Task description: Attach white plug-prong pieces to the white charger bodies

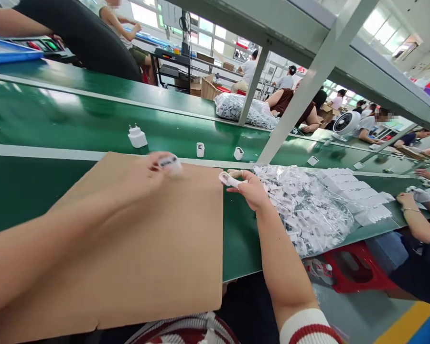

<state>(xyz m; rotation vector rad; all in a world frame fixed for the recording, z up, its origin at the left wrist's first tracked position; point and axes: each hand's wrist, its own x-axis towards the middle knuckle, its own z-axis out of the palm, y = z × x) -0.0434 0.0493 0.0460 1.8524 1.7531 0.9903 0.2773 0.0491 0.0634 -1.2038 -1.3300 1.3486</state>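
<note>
My left hand (143, 177), smeared by motion, is closed on a white charger block (172, 166) with a dark end, above the far edge of a cardboard sheet (157, 239). Between the thumb and fingers of my right hand (252, 191) is a small white plastic piece (230, 180) with a loop-shaped end, just past the cardboard's right edge. Beyond my hands, a white plug charger (137, 137) with two pins stands on the green belt (172, 129). Two more white charger blocks, a nearer one (200, 149) and another (238, 153), show their port ends.
A clear bag of white plastic parts (304, 205) lies right of my right forearm, beside rows of white pieces (358, 193). A grey metal post (301, 100) slants up from the line. Co-workers sit opposite and at right; a red stool (361, 267) stands below.
</note>
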